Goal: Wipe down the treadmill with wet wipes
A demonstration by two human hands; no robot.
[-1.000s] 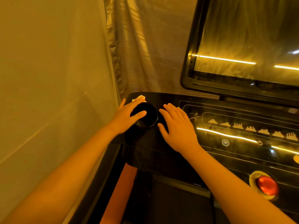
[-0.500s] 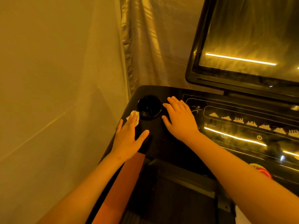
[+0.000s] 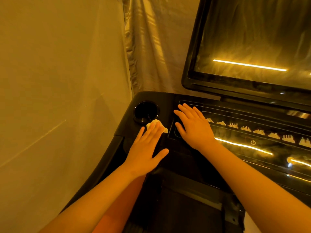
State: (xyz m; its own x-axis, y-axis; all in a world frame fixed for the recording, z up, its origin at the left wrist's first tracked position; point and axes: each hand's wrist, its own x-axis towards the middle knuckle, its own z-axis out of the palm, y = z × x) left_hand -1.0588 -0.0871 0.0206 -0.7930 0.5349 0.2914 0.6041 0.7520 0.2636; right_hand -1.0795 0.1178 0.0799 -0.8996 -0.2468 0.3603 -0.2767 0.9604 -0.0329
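Wipe (image 3: 165, 130) mostly hidden under L hand (image 3: 146, 148); R hand (image 3: 193, 127) prob touching treadmill (image 3: 168, 101).

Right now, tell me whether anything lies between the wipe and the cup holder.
Nothing visible does. The wipe, pressed under the left hand, lies beside the cup holder, at its near rim. The right hand rests on the panel, aside.

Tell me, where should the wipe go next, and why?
Probably drag the wipe toward you across the dark console. The left hand presses it flat just below the cup holder, while the right hand rests on the button panel.
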